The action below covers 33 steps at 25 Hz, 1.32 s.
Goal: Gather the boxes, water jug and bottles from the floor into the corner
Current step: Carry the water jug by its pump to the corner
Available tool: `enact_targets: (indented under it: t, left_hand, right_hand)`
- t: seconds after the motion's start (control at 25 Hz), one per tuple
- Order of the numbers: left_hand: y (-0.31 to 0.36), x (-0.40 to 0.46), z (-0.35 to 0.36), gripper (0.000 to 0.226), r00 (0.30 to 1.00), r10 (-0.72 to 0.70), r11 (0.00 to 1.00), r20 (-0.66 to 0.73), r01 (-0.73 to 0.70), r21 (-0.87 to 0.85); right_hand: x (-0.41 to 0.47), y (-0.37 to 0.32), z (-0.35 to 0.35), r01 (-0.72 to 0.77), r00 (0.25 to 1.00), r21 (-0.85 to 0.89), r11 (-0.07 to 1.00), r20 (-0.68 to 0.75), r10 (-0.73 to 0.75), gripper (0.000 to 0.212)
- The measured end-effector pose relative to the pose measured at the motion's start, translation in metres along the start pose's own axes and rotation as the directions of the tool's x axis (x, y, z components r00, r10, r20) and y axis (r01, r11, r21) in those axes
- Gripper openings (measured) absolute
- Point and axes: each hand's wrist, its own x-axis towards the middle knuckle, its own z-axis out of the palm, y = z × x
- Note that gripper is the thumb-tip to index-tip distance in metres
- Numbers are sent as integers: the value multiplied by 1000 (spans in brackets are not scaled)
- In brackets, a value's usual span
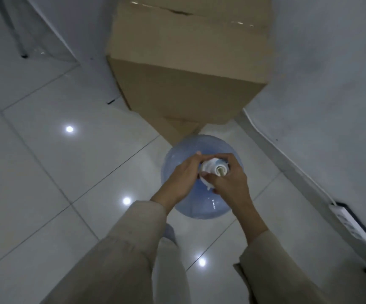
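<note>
A blue translucent water jug (201, 145) stands upright on the tiled floor, seen from straight above, with a white cap (213, 170) on its neck. My left hand (183, 176) and my right hand (228, 181) both wrap around the neck and cap. Just beyond the jug a large brown cardboard box (188, 69) stands in the corner on top of a smaller box (177, 130), whose edge peeks out beneath it. The jug almost touches the lower box. No bottles are in view.
A grey wall (331, 84) runs along the right, with a white cable and a white power strip (349, 221) on the floor at its foot. A thin furniture leg (23, 52) stands at the top left. Glossy tile floor (57, 172) spreads to the left.
</note>
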Motion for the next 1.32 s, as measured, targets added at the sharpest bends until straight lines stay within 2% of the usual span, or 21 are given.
enact_targets:
  t: [0.12, 0.24, 0.36, 0.44, 0.52, 0.64, 0.68, 0.8, 0.88, 0.96, 1.04, 1.12, 1.2, 1.32]
  left_hand:
    - [21, 28, 39, 45, 979, 16, 994, 201, -37, 99]
    - [35, 42, 65, 55, 955, 21, 978, 297, -81, 191]
    - [27, 44, 63, 57, 970, 7, 967, 244, -69, 246]
    - [17, 37, 51, 57, 985, 1, 969, 175, -44, 243]
    - [7, 26, 34, 53, 994, 8, 970, 106, -34, 242]
    - [-6, 11, -1, 49, 999, 45, 965, -8, -41, 258]
    - [-9, 5, -13, 48, 998, 55, 965, -43, -42, 257]
    - [-19, -17, -56, 43, 977, 114, 970, -181, -70, 232]
    - [-27, -38, -89, 40, 951, 142, 977, -274, -89, 196]
    - [-39, -63, -125, 39, 917, 150, 984, -371, -104, 142]
    - [-59, -97, -168, 37, 864, 153, 988, -480, -130, 81]
    - [-83, -135, -211, 35, 791, 135, 989, -596, -147, 29]
    - [-118, -184, -257, 34, 695, 88, 988, -714, -153, -27]
    - [-183, -268, -319, 33, 530, -20, 982, -848, -149, -116]
  right_hand:
    - [31, 20, -41, -48, 993, 69, 996, -103, 55, 48]
    - [52, 38, -77, -109, 980, 122, 986, -156, 128, 46]
    - [63, 53, -106, -145, 981, 97, 985, -114, 156, 46]
    - [66, 58, -122, -152, 982, 74, 986, -99, 159, 37]
    - [66, 54, -132, -144, 976, 10, 989, -163, 144, 31]
    - [58, 28, -119, -104, 949, -201, 974, -312, 37, 32]
    - [54, 15, -105, -78, 947, -294, 953, -320, -21, 35]
    - [41, -24, -43, 39, 971, -494, 868, -188, -151, 37]
    - [27, -50, 3, 104, 980, -502, 859, -97, -176, 34]
    - [4, -71, 52, 257, 965, -462, 849, 83, -247, 33]
    - [-28, -88, 111, 451, 875, -385, 805, 370, -313, 37]
    - [-65, -101, 170, 583, 747, -373, 722, 595, -296, 34]
    - [-110, -112, 231, 681, 618, -364, 635, 751, -233, 28]
    - [-183, -121, 318, 764, 438, -265, 588, 883, -171, 28]
